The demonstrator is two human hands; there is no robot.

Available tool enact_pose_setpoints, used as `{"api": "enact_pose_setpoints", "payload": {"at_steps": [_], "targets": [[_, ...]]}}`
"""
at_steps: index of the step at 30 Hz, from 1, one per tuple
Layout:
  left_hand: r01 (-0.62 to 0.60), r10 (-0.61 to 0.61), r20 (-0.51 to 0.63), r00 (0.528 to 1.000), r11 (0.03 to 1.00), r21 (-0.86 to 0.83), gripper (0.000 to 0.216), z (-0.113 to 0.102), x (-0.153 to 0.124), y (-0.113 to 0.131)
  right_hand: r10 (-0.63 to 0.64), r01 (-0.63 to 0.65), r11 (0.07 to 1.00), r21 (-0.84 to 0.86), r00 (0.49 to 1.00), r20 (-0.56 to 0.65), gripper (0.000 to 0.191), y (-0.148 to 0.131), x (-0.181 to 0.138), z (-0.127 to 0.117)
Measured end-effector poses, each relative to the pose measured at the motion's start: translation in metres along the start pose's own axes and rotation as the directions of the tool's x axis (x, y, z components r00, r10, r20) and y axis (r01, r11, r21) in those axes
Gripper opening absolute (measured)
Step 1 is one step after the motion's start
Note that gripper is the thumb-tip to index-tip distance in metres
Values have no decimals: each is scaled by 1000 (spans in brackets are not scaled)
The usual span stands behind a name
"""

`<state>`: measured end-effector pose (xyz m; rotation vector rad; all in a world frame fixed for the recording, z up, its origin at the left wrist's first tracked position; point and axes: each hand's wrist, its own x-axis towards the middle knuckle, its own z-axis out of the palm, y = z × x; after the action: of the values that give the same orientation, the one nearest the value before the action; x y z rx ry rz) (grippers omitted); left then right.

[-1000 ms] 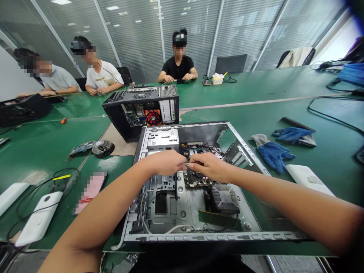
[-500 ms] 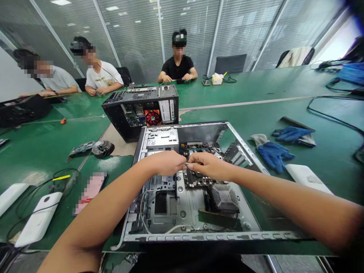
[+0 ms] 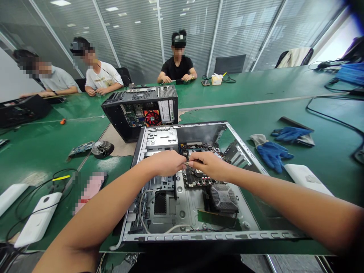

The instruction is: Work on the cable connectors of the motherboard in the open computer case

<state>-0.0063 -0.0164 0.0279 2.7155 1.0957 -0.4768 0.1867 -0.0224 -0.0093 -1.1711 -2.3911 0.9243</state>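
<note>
My left hand (image 3: 173,163) and my right hand (image 3: 206,163) meet fingertip to fingertip above an open computer case (image 3: 222,237) lying on its side. Both are closed in a pinch on a thin pale cable (image 3: 187,163), of which only a short piece shows between them. Beneath my right hand is the motherboard (image 3: 196,184), partly covered. A finned heat sink (image 3: 224,198) rests in the case nearer to me, beside a green memory stick (image 3: 218,218). A grey cable (image 3: 141,210) curves along the case's left part.
Behind the case stands a second computer tower (image 3: 119,117) with a red fan. Blue gloves (image 3: 274,154) and a white power bank (image 3: 307,177) lie on the right. On the left are a phone (image 3: 89,191) and another power bank (image 3: 38,220). Several people sit across the table.
My right hand's fingers have shifted slightly, and a little more of the motherboard shows below them. Both hands still pinch the thin cable in nearly the same place.
</note>
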Motion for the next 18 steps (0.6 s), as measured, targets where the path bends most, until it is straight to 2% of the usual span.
{"api": "enact_pose_setpoints", "payload": {"at_steps": [8,18], "targets": [[58,-57,-35,998,998,33,36,-1,-1,2,43,-44,999,32,999,27,21,0,4,-2],[-31,30,-15,999,999,-24,35,-1,2,-3,4,-4,996,-86,1000,-4,11,-5,-7,2]]}}
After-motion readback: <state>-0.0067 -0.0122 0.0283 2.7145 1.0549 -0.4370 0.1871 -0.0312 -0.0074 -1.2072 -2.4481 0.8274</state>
